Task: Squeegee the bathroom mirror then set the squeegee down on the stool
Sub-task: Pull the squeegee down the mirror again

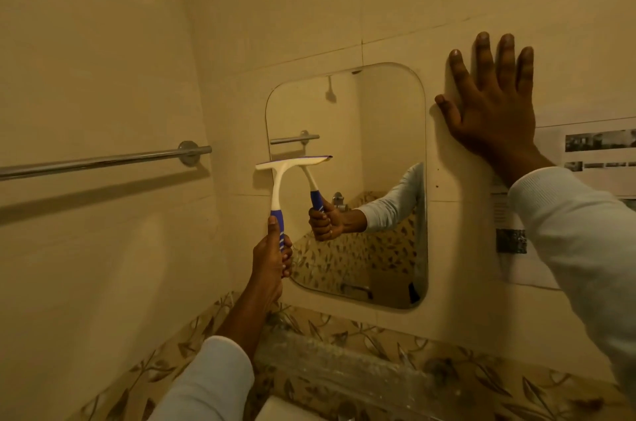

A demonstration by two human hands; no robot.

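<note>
A white squeegee (277, 186) with a blue handle is gripped in my left hand (272, 260). Its blade lies level against the left edge of the mirror (382, 131), about halfway up, with part of the blade overhanging onto the wall tile. The mirror is a rounded rectangle set in the cream tiled wall; it reflects the squeegee, the hand and the sleeve. My right hand (492, 110) is pressed flat on the wall just right of the mirror's upper corner, fingers spread. The stool is out of view.
A chrome towel bar (103, 161) runs along the left wall at blade height. A leaf-patterned tile border (378, 345) and a plastic-wrapped ledge lie below the mirror. Printed paper (599, 159) is taped to the wall at the right.
</note>
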